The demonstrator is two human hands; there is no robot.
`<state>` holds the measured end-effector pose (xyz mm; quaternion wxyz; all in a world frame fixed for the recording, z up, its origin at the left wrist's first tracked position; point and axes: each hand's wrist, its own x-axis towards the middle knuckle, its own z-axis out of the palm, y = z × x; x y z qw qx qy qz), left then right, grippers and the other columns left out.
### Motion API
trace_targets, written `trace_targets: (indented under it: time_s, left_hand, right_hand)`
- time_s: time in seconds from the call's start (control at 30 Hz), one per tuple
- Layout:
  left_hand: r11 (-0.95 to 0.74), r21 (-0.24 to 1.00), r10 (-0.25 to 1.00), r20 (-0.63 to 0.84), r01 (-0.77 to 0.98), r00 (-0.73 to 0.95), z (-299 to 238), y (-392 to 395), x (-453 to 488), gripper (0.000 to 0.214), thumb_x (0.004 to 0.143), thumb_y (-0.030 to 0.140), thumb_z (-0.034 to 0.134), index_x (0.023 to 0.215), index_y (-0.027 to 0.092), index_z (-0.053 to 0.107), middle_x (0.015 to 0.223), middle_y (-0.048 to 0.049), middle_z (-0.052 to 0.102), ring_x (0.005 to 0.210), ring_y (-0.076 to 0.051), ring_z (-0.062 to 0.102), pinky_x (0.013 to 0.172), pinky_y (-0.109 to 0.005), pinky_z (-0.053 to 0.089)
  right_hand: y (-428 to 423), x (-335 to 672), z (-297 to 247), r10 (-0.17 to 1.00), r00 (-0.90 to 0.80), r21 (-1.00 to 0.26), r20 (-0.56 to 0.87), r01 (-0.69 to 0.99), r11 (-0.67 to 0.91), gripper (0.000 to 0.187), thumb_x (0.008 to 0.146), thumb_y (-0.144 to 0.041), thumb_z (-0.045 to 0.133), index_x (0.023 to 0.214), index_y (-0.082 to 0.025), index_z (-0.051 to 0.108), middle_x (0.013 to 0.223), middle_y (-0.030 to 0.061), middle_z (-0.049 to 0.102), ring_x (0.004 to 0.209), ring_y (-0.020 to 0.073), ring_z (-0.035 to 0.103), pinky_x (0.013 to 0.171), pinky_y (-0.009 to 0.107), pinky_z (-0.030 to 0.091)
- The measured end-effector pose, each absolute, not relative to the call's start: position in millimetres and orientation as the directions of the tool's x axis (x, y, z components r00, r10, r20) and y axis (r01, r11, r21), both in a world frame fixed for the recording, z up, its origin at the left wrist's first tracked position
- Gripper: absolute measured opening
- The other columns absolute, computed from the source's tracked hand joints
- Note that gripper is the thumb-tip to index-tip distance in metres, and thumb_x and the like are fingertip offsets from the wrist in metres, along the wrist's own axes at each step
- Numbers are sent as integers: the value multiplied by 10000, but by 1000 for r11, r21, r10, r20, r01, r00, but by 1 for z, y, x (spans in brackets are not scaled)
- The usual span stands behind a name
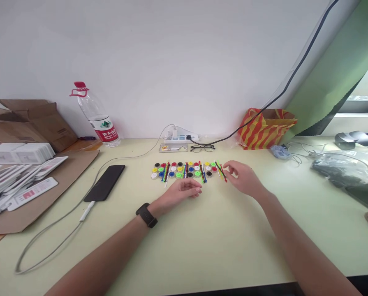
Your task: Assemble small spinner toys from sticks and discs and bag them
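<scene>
Small coloured round caps (184, 169) lie in rows on the pale green table (202, 238), with thin coloured sticks (202, 172) laid between them. My left hand (184, 190), with a black watch on the wrist, rests on the table just in front of the rows, fingers loosely curled and holding nothing visible. My right hand (242, 177) is at the right end of the rows, its fingertips pinched at the last coloured sticks (222, 170) there.
A black phone (105, 182) on a white cable lies to the left. A water bottle (97, 117), power strip (180, 137) and glasses (202, 148) stand at the back. Cardboard and white cards (20, 164) fill the left side; a striped bag (264, 127) and grey items sit to the right.
</scene>
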<state>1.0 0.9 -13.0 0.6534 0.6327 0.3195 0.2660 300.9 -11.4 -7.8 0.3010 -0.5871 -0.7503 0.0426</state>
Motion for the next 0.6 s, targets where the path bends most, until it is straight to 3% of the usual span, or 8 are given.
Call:
trace_targets:
  time_s: [0.13,0.23,0.4,0.6]
  left_hand:
    - [53,997,753,-72,50,654,-15,2,1,310,878,427,775,1051,171,746,1039,-94,744,928,-170,669,867,-304,529]
    - [56,998,752,-69,41,655,-17,2,1,311,883,427,768,1050,166,747,1037,-100,743,921,-171,665,861,-308,533]
    - [45,998,753,-57,36,656,-18,3,1,321,884,440,767,1052,167,753,1018,-97,747,923,-170,668,875,-312,531]
    - [55,998,757,-69,42,649,-15,2,2,338,869,459,776,1041,168,758,1016,-99,753,923,-180,678,873,-320,532]
  right_hand:
    - [-12,273,-23,849,-289,-419,443,770,481,275,972,-171,441,1143,-245,644,1070,80,718,982,241,666,855,370,528]
    - [-11,263,-29,827,-320,-364,463,782,507,335,984,-170,453,1264,-262,613,1197,91,683,1132,266,625,948,410,524]
    - [-10,260,-32,841,-342,-314,419,815,487,271,1010,-215,472,1224,-267,630,1169,90,678,1092,277,613,944,439,518]
    - [-9,262,-31,872,-289,-444,396,771,457,117,981,-190,507,1040,-254,585,1074,61,681,1039,259,616,916,417,505]
